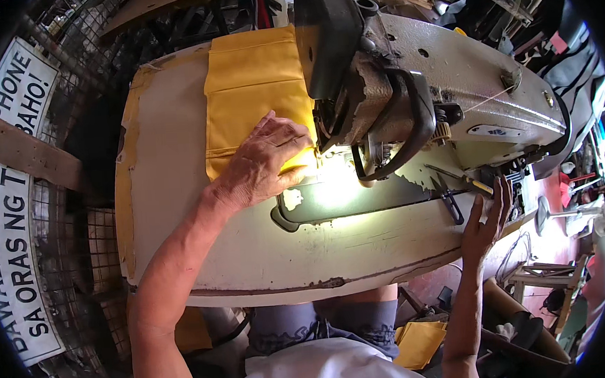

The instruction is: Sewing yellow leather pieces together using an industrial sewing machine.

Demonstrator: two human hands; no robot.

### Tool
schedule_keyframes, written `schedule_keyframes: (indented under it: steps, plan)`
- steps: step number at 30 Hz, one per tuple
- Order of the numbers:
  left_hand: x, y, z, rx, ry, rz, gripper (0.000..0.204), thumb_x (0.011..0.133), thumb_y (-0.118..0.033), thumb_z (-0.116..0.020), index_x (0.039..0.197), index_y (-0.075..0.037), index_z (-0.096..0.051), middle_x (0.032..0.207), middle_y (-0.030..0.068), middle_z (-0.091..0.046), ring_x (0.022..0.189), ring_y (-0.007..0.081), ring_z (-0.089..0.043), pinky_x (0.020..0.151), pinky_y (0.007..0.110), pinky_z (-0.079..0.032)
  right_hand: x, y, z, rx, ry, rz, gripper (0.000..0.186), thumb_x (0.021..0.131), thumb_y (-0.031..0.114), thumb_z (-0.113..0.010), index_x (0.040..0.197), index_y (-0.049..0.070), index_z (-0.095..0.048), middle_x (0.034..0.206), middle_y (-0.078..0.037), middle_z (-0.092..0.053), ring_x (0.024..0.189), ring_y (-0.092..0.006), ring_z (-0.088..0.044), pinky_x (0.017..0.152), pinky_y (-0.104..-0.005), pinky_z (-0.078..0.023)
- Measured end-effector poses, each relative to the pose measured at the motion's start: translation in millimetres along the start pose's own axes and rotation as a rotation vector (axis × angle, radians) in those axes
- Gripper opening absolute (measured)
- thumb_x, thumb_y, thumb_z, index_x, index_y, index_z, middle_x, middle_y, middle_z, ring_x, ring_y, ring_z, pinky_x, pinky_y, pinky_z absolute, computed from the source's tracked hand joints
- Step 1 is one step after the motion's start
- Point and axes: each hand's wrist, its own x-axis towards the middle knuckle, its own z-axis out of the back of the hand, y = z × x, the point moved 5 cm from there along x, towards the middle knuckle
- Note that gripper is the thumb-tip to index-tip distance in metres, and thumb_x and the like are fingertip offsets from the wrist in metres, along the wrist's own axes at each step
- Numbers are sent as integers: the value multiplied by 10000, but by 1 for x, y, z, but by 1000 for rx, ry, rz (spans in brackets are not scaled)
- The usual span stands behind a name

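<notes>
A yellow fabric piece (253,67) with stitched cross seams lies on the pale sewing table, left of the industrial sewing machine (446,48). My left hand (266,156) is on its near end beside the lit needle area, with bent fingers and the thumb closed on the fabric near its edge. The fabric's right edge runs beneath the machine head. My right hand (489,212) is at the table's right side, fingers stretched and holding nothing. Next to it lie a screwdriver (479,185) with a yellow and black handle and dark-blue-handled thread snips (450,204).
The worn pale tabletop (237,252) has a chipped front edge above my lap. More yellow fabric pieces (421,342) sit low at the right of my legs. Wire mesh with white signs (26,261) stands at the left. Stools and clutter (554,277) fill the right side.
</notes>
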Motion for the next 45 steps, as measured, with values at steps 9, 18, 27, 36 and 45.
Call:
schedule_keyframes:
  steps: [9,18,27,36,45]
  plan:
    - [9,13,2,-22,-23,1,444,828,-219,-789,1215,-79,-621,1232,48,-598,1243,253,-551,1212,532,-315,-2,19,11,177,76,43,438,962,82,-639,1387,13,-559,1385,-197,-564,1268,-386,-538,1092,-500,-399]
    - [16,25,10,190,-63,162,269,923,-199,-693,1135,-34,-672,1169,116,-634,1161,293,-591,1137,477,-392,21,58,-5,67,563,139,341,913,18,-646,1253,7,-626,1059,-169,-607,934,-347,-624,821,-427,-511]
    - [87,139,2,331,-116,403,400,995,-271,-561,1318,-45,-631,1393,123,-608,1311,281,-535,1164,399,-372,86,112,-94,10,533,635,211,913,40,-653,1123,49,-628,913,-149,-621,780,-379,-635,694,-471,-516]
    - [86,146,6,245,109,455,691,983,-521,-478,1492,-53,-479,1576,108,-437,1472,286,-356,1240,406,-239,183,198,-232,379,496,842,247,880,69,-708,1118,91,-647,893,-124,-603,770,-351,-630,687,-450,-517]
    - [89,144,6,226,196,496,729,968,-539,-484,1515,-59,-446,1598,100,-405,1483,281,-334,1249,413,-210,184,229,-221,375,393,1043,310,839,90,-755,1137,112,-671,834,-77,-551,736,-285,-629,650,-396,-515]
